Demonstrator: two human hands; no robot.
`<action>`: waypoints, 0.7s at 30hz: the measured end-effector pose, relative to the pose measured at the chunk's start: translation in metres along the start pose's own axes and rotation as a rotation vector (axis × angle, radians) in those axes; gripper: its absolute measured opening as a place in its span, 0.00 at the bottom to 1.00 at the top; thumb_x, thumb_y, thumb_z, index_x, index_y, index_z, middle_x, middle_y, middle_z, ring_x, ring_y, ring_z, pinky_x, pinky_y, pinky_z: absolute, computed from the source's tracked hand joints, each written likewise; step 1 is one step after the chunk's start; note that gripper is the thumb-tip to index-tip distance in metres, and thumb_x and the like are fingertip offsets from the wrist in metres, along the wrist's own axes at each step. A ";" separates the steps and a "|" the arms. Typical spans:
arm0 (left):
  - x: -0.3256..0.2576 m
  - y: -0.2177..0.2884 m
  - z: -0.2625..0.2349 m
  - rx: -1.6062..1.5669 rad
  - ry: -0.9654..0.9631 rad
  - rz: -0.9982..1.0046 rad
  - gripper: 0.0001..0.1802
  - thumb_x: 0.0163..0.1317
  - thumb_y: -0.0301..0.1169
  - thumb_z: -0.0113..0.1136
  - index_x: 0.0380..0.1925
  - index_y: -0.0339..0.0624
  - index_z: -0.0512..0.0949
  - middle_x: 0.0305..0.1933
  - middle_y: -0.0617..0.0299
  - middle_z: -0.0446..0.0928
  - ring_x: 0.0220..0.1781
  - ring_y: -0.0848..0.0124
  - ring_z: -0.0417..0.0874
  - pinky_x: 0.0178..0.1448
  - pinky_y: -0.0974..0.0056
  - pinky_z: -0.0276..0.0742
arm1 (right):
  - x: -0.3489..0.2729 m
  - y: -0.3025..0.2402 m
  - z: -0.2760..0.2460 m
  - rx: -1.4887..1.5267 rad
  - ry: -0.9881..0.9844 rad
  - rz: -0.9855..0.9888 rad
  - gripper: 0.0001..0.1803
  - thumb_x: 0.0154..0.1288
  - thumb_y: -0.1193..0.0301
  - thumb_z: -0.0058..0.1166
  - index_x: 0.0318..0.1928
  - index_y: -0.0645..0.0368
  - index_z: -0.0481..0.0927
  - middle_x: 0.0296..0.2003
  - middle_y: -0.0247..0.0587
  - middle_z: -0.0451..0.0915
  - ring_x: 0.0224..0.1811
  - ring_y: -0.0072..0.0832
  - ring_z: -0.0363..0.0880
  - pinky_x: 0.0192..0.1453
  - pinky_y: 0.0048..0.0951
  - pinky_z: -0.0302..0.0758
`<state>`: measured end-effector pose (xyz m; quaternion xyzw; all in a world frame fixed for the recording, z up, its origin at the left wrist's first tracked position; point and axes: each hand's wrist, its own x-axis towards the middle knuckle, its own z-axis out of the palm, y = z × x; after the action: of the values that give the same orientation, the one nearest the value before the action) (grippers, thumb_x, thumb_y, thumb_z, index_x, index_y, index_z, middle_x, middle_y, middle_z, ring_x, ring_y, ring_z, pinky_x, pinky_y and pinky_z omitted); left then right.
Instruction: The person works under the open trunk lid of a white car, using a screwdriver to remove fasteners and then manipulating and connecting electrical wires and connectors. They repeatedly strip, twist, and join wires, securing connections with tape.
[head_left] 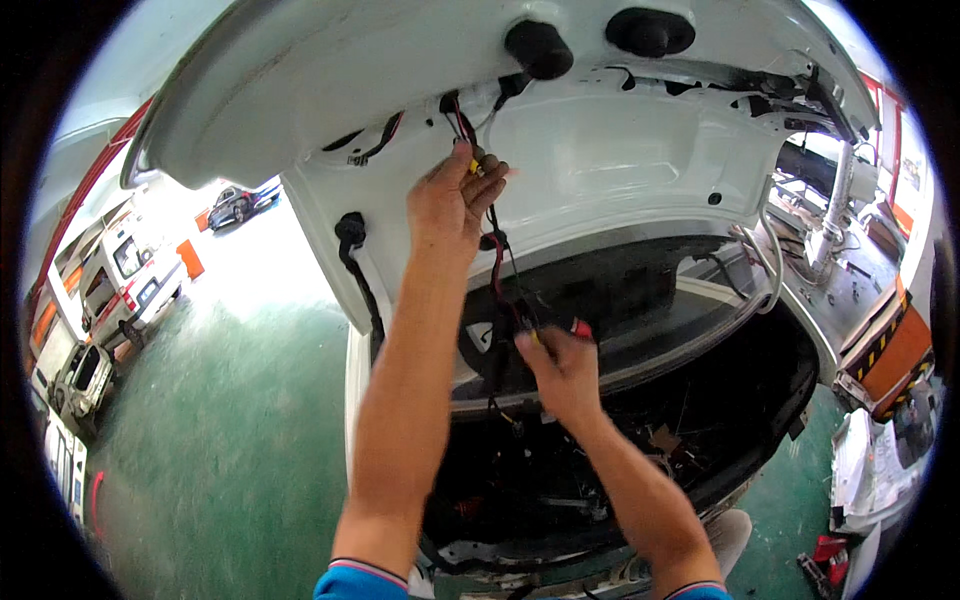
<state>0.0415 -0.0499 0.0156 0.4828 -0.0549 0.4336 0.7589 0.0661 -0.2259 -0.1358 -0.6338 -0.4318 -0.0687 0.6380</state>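
Pinching the wire harness (497,262) near its top, the left hand (452,200) keeps it against the raised white tailgate (620,160); right hand (562,362) is closed around a red-handled tool (581,328) lower down

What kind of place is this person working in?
Most likely a car repair workshop. A white car's raised rear hatch has its wiring exposed, other vehicles stand parked on the green painted floor, and a cluttered workbench stands on the right.
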 end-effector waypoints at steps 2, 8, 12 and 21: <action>-0.012 -0.003 0.027 0.076 -0.114 -0.074 0.18 0.72 0.41 0.59 0.44 0.34 0.78 0.43 0.51 0.82 0.49 0.58 0.86 0.58 0.55 0.82 | -0.005 0.016 0.002 0.182 0.070 0.179 0.18 0.71 0.60 0.59 0.32 0.63 0.81 0.21 0.33 0.77 0.24 0.21 0.71 0.30 0.30 0.69; -0.042 -0.016 0.018 0.131 -0.144 -0.264 0.20 0.74 0.44 0.55 0.47 0.36 0.81 0.38 0.62 0.80 0.35 0.69 0.80 0.40 0.69 0.75 | 0.026 -0.004 -0.019 0.149 0.034 -0.205 0.18 0.69 0.61 0.63 0.36 0.67 0.82 0.31 0.36 0.75 0.34 0.23 0.69 0.36 0.29 0.67; -0.044 -0.025 0.003 0.163 -0.175 -0.280 0.19 0.74 0.43 0.56 0.47 0.37 0.81 0.36 0.64 0.79 0.35 0.73 0.79 0.40 0.69 0.76 | 0.018 0.002 -0.021 0.164 0.067 -0.180 0.15 0.67 0.66 0.65 0.42 0.68 0.84 0.33 0.34 0.75 0.36 0.22 0.69 0.39 0.27 0.68; -0.054 -0.024 0.006 0.186 -0.156 -0.257 0.17 0.73 0.38 0.57 0.50 0.34 0.80 0.43 0.57 0.82 0.40 0.67 0.83 0.44 0.66 0.79 | 0.006 0.000 -0.024 0.336 0.024 -0.005 0.13 0.66 0.71 0.65 0.46 0.67 0.85 0.36 0.30 0.76 0.36 0.16 0.71 0.38 0.21 0.69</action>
<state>0.0278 -0.0911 -0.0247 0.5860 -0.0113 0.2974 0.7537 0.0810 -0.2438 -0.1281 -0.5161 -0.4311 -0.0047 0.7401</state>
